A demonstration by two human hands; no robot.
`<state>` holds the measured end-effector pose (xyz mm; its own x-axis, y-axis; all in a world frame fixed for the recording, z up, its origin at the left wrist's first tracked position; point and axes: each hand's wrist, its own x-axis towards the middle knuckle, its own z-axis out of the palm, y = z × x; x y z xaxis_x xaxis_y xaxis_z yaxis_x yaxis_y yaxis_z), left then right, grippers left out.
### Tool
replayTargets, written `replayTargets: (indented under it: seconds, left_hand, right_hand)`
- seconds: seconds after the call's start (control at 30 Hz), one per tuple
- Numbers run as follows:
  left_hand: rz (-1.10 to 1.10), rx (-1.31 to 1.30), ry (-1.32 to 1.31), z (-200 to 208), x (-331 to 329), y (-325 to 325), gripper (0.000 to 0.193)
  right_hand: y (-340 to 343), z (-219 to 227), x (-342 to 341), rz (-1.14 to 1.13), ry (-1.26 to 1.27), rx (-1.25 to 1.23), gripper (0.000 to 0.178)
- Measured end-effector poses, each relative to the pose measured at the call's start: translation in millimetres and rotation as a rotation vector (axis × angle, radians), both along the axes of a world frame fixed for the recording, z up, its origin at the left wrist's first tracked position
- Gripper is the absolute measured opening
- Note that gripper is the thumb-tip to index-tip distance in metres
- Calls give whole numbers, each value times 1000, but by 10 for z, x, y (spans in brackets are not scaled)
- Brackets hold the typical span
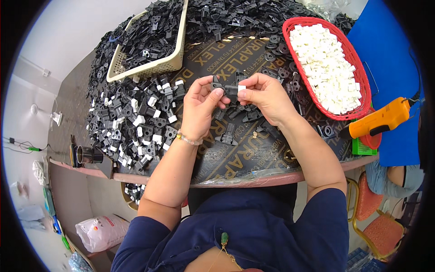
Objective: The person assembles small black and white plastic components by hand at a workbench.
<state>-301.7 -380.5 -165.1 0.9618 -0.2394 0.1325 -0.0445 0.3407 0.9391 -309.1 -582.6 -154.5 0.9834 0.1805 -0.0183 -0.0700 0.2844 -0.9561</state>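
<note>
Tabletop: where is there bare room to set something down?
Mostly bare: strip between left forearm and right forearm, along the table edge; also a patch between cream basket, far black pile and left hand. Crowded: left, under white-tipped parts, and left of red basket.

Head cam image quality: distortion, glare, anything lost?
Head view: black fisheye border, table edge bowed; head view: white pieces near washed out, heaped black parts blending together; head view: left hand and right hand fairly sharp, no obvious motion blur.
</note>
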Motion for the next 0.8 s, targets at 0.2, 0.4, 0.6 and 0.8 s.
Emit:
replayTargets:
  seconds: [0.2,0.4,0.6,0.8]
  left_hand:
    - [-269,-353,131,19,-20,14,50]
    - [-279,-445,244,85,-124,-93,45]
    - [-134,-653,418,-157,157,91,40]
    - [-25,-755,366,-271,222,99,50]
  right_hand:
    - [-28,80,-19,210,-118,66,70]
    - [117,239,-88,311,-205,-15,87]
    - [728,552,66,135,-403,-462,71]
    - [1730,410,872,152,-971,-761,97]
